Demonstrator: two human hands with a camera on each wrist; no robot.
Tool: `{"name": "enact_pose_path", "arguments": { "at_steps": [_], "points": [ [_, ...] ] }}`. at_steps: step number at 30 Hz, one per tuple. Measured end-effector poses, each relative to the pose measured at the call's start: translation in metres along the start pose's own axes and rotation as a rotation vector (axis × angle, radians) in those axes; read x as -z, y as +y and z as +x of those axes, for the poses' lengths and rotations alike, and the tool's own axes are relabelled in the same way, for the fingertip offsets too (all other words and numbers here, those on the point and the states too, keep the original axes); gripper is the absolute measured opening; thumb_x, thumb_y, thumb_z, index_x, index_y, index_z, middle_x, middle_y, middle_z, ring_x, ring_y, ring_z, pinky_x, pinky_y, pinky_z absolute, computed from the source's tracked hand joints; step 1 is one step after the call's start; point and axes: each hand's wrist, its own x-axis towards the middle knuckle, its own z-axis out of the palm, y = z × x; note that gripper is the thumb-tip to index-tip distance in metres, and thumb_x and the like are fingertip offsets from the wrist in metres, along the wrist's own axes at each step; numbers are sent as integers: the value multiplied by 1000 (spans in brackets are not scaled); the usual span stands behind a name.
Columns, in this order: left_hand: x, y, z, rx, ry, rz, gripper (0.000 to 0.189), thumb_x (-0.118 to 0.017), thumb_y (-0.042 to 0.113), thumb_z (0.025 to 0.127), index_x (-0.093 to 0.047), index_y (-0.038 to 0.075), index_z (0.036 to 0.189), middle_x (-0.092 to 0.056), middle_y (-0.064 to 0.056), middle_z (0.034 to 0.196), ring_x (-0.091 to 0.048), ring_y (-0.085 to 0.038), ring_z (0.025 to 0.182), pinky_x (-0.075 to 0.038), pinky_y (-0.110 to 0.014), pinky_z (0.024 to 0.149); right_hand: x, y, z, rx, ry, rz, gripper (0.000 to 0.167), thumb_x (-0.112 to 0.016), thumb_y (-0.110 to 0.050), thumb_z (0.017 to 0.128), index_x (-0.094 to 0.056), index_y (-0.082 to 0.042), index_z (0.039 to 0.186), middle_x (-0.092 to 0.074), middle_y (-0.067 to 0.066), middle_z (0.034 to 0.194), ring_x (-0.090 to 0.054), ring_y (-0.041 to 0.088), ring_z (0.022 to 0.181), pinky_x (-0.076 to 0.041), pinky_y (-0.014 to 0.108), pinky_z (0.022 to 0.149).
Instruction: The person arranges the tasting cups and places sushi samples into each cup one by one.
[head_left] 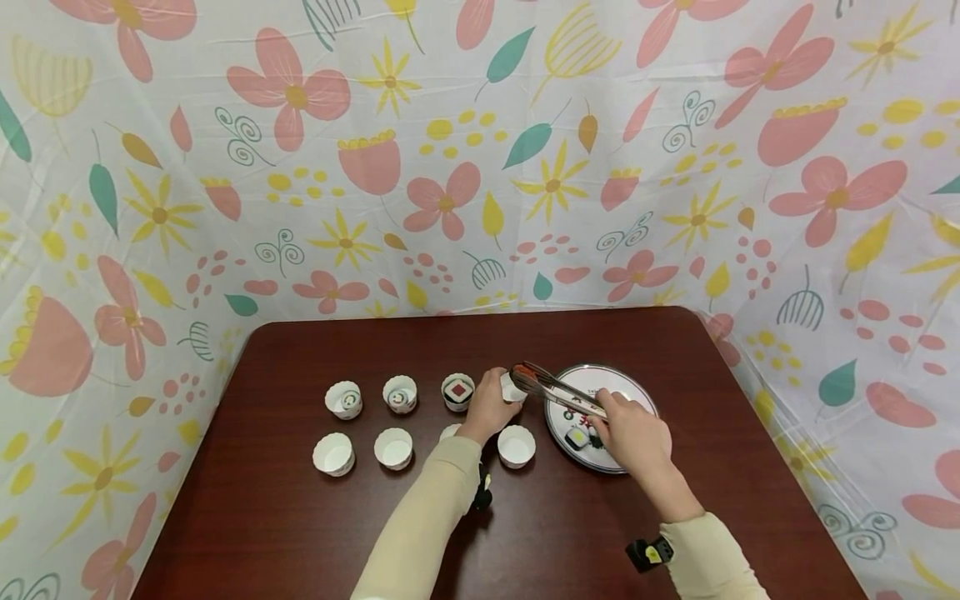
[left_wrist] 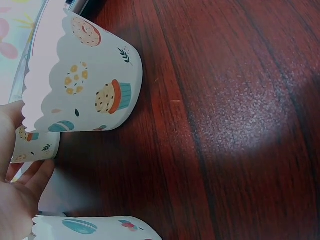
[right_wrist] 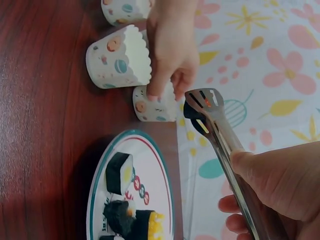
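My left hand holds a white paper baking cup with a scalloped rim, at the right end of the back row. In the right wrist view its thumb and fingers grip the cup's side. My right hand grips metal tongs. Between the slotted tips is a dark sushi piece with a bit of orange showing. From the head view the tips overlap the held cup. In the right wrist view they are just off its open mouth.
Right of the cups lies a round plate with several sushi pieces. Among the other cups, the back row's hold sushi, like this cup; a front cup is near my left wrist. A patterned cloth hangs behind the brown table.
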Motion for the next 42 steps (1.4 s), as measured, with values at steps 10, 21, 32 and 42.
{"name": "enact_pose_path", "arguments": {
  "at_steps": [10,21,32,42],
  "points": [
    [1,2,-2,28,-15,-3,69,-71,25,81,-34,10,137,-43,-9,134,-51,-26,114,-47,-40,86,-10,-8,4,-13,-27,48,26,-70,-25,79,-53,-12,95,-57,6,77,-60,31,66,-41,41,45],
    [0,0,-1,7,0,5,69,-71,25,80,-35,9,136,-45,-10,132,-52,-26,111,-48,-40,84,-14,-10,4,-25,-44,50,27,-70,-25,79,-54,-11,97,-61,8,84,-61,32,72,-44,44,49],
    [0,0,-1,-6,17,31,63,-70,27,82,-38,9,133,-48,-8,127,-54,-23,106,-48,-36,80,-13,-10,4,-29,-46,54,29,-70,-26,79,-54,-11,99,-61,9,84,-61,32,73,-44,45,49],
    [-1,-1,-1,-5,8,30,65,-69,28,82,-37,10,135,-47,-8,128,-55,-22,103,-48,-35,79,-10,-4,0,-17,-36,56,34,-71,-27,78,-54,-5,98,-60,10,83,-60,32,69,-45,45,52]
  ]
}}
